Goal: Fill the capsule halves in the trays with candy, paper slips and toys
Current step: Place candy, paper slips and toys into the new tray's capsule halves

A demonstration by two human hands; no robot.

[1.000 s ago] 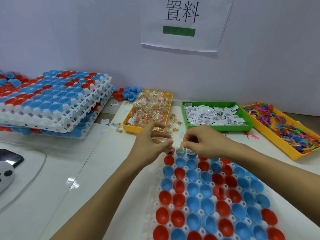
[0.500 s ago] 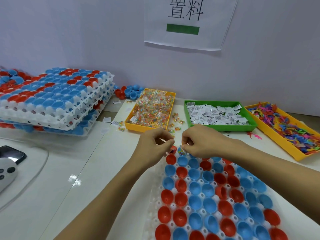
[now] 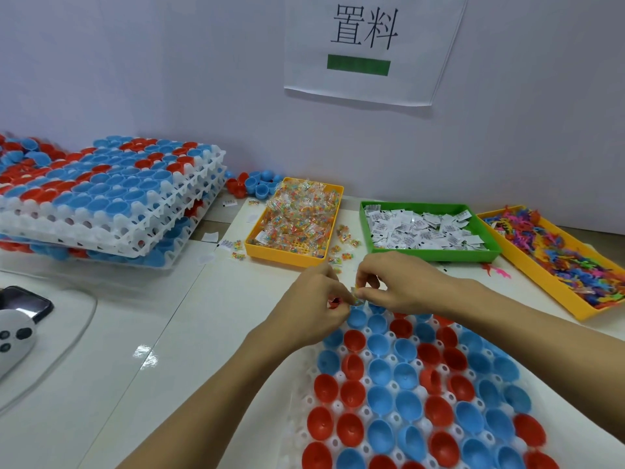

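Note:
A white tray [image 3: 297, 397] of red and blue capsule halves [image 3: 382, 374] lies in front of me. My left hand [image 3: 313, 304] and my right hand [image 3: 395, 282] meet over the tray's far left corner. Between their fingertips they pinch a small clear candy packet [image 3: 356, 297], just above a blue half. Beyond the hands stand a yellow bin of candy packets [image 3: 297, 220], a green bin of white paper slips [image 3: 426, 228] and a yellow bin of coloured toys [image 3: 558, 252].
Stacked white trays of capsule halves [image 3: 105, 201] fill the far left. Loose capsule halves [image 3: 257, 184] lie by the wall. Stray candy packets [image 3: 345, 247] dot the table near the candy bin. A phone [image 3: 23, 304] and a white controller [image 3: 13, 336] sit at the left edge.
Both hands have closed in on each other over the tray's far corner; the fingertips that were apart now meet on the candy packet.

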